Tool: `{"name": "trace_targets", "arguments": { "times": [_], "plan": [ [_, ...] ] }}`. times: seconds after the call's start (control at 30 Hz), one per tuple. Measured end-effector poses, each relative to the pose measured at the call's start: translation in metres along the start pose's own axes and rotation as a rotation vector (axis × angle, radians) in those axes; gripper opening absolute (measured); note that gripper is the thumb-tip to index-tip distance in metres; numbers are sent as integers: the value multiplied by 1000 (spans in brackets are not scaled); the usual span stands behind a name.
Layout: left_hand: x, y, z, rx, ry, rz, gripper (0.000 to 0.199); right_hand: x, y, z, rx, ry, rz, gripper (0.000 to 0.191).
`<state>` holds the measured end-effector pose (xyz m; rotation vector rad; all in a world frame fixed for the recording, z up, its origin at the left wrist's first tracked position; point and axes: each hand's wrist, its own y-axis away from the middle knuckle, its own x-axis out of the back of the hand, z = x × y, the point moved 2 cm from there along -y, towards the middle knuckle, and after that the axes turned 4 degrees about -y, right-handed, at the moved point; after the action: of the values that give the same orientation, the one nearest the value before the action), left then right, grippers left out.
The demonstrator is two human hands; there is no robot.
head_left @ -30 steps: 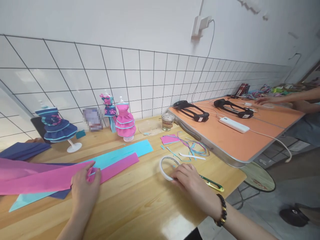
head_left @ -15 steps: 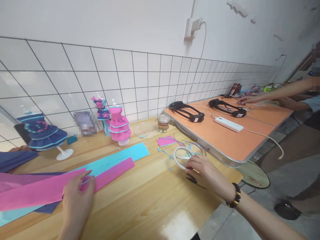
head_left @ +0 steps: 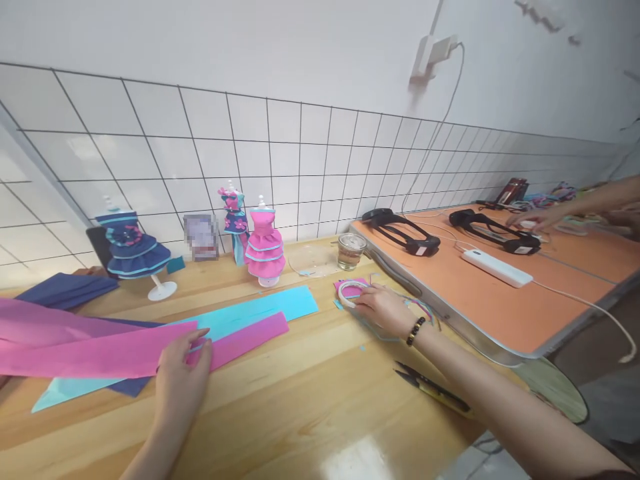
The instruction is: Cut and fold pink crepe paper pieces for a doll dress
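My left hand [head_left: 181, 373] curls its fingers around the end of a long pink strip of fabric or paper [head_left: 115, 350]; thumb and forefinger are a little apart. Under and beside it on the wooden table lie a light blue strip [head_left: 280, 307] and a shorter magenta strip [head_left: 250, 341]. My right hand [head_left: 384, 310] grips the near side of a white tape roll [head_left: 341, 293], just over a small pink piece and thin scraps. Below the right forearm rest thread snips [head_left: 435, 392] with yellow handles, partly covered by the arm.
Small dress forms in a navy dress [head_left: 135, 250] and a pink tiered dress [head_left: 265, 253] stand at the back, with a third behind. A glass of liquid [head_left: 351, 252] stands nearby. An orange table [head_left: 480, 313] holds black headsets and a white power bank [head_left: 496, 267]. Another person's hand [head_left: 540, 219] reaches there.
My right hand has carried the tape roll back towards the pink scrap, uncovering the snips. My left hand stays at the pink strip. The view has turned left.
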<state>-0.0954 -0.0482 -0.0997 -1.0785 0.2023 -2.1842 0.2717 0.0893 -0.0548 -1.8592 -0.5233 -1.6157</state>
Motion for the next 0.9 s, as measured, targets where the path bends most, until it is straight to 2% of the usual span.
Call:
{"name": "trace_targets", "arguments": {
  "times": [0.27, 0.6, 0.9],
  "plan": [
    [1, 2, 4, 15, 40, 39, 29, -4, -15, -13, 35, 25, 86, 31],
    [0, 4, 2, 10, 90, 33, 26, -11, -67, -28, 69, 82, 76, 29],
    [2, 5, 3, 1, 103, 22, 24, -14, -63, -28, 89, 71, 57, 33]
  ]
}}
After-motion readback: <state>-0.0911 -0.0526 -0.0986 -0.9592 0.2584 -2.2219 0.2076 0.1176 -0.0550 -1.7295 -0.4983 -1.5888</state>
